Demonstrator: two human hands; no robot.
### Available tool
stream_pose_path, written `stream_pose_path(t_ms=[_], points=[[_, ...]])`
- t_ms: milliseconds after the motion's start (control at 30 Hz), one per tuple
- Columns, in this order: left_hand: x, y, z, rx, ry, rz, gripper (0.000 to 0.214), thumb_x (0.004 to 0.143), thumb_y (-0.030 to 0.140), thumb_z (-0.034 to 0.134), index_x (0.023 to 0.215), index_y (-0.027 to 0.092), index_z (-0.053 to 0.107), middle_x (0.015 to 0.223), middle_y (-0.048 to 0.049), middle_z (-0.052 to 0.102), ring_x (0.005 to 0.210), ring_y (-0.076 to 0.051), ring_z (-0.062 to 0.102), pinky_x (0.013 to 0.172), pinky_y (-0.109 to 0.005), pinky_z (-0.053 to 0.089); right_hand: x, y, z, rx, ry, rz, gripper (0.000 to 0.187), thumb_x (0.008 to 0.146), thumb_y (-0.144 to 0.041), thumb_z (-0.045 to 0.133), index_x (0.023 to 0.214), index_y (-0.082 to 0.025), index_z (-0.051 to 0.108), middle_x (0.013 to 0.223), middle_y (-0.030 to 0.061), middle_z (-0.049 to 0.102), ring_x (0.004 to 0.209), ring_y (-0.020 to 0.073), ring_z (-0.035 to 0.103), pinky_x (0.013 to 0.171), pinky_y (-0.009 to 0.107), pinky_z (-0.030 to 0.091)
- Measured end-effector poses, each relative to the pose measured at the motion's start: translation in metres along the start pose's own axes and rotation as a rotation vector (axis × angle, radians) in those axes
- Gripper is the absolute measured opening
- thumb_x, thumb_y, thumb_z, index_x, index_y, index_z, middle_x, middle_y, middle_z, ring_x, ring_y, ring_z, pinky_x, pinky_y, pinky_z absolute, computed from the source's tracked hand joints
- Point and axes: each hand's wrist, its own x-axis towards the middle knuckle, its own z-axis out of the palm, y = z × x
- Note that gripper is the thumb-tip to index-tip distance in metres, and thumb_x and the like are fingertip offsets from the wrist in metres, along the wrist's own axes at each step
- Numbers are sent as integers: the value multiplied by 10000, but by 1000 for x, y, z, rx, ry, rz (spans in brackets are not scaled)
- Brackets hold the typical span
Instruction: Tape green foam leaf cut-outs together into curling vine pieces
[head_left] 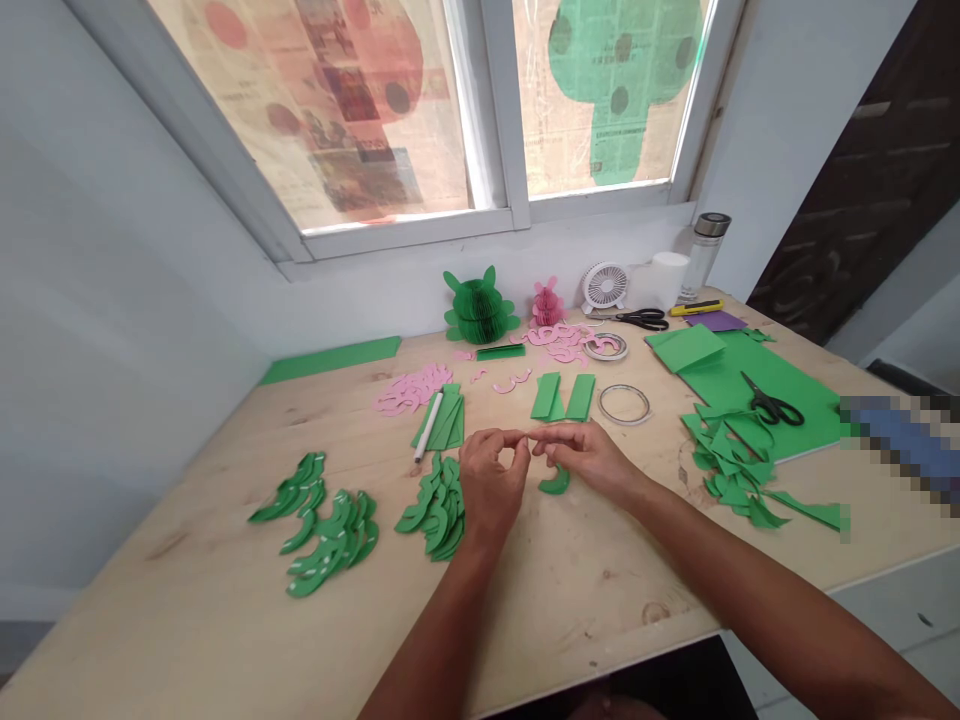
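My left hand (493, 482) and my right hand (589, 456) meet at their fingertips over the middle of the table. Thumb and forefinger are pinched together on each hand; whatever is between them is too small to make out. Just under my right hand lies a curved green paper piece (555, 483). Left of my left hand is a pile of green curved paper pieces (436, 515), partly hidden by the hand. Farther left, more green curved pieces (334, 545) carry small whitish strips. A roll of tape (625, 403) lies flat beyond my right hand.
Green rectangles (580, 397) and a white pen (429, 427) lie beyond my hands. Pink paper pieces (414, 389) are farther back, near a green honeycomb paper figure (481, 312). At right are green scraps (739, 470), black scissors (776, 408), a yellow cutter (696, 308) and a bottle (703, 258).
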Motion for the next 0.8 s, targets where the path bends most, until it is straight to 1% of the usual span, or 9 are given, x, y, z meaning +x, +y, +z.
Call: stream_pose_path(t_ms=[167, 333, 433, 567, 667, 800], points=[[1, 0, -1, -101, -42, -98, 94, 729, 242, 551, 693, 197, 626, 725, -26, 673, 738, -190, 620, 747, -320, 450, 0, -1, 0, 52, 15, 47, 297, 725, -205, 559, 991, -147, 678, 801, 34, 645, 628, 96, 531, 574, 257, 450], [3, 1, 0, -275, -95, -216, 91, 713, 260, 564, 689, 188, 616, 685, -11, 675, 687, -172, 625, 700, -288, 459, 1, 1, 0, 33, 45, 15, 287, 738, -224, 565, 991, -151, 678, 805, 36, 648, 637, 102, 538, 615, 278, 472], [4, 0, 1, -417, -141, -270, 102, 701, 280, 584, 688, 181, 606, 679, -16, 678, 693, -171, 628, 714, -289, 465, 0, -1, -1, -82, 86, -73, 306, 770, -245, 545, 1040, -165, 665, 825, 41, 650, 655, 114, 541, 603, 271, 466], [4, 1, 3, -593, -207, -380, 145, 673, 304, 617, 700, 161, 614, 685, -38, 680, 673, -164, 624, 706, -290, 475, -3, -1, 0, -338, 143, -266, 303, 807, -218, 518, 1074, -202, 661, 853, 53, 651, 694, 131, 550, 578, 249, 439], [5, 5, 2, -678, -237, -437, 159, 659, 312, 632, 677, 154, 620, 684, -43, 681, 674, -164, 625, 726, -303, 484, -4, 0, 0, -449, 121, -382, 331, 823, -175, 492, 1111, -237, 643, 911, 59, 644, 744, 141, 557, 588, 243, 439], [5, 7, 1, -740, -300, -457, 166, 650, 317, 652, 636, 154, 623, 656, -35, 671, 668, -164, 621, 734, -317, 491, -5, 0, 0, -515, 82, -442, 351, 829, -147, 475, 1126, -248, 632, 938, 64, 631, 778, 149, 566, 583, 236, 440]])
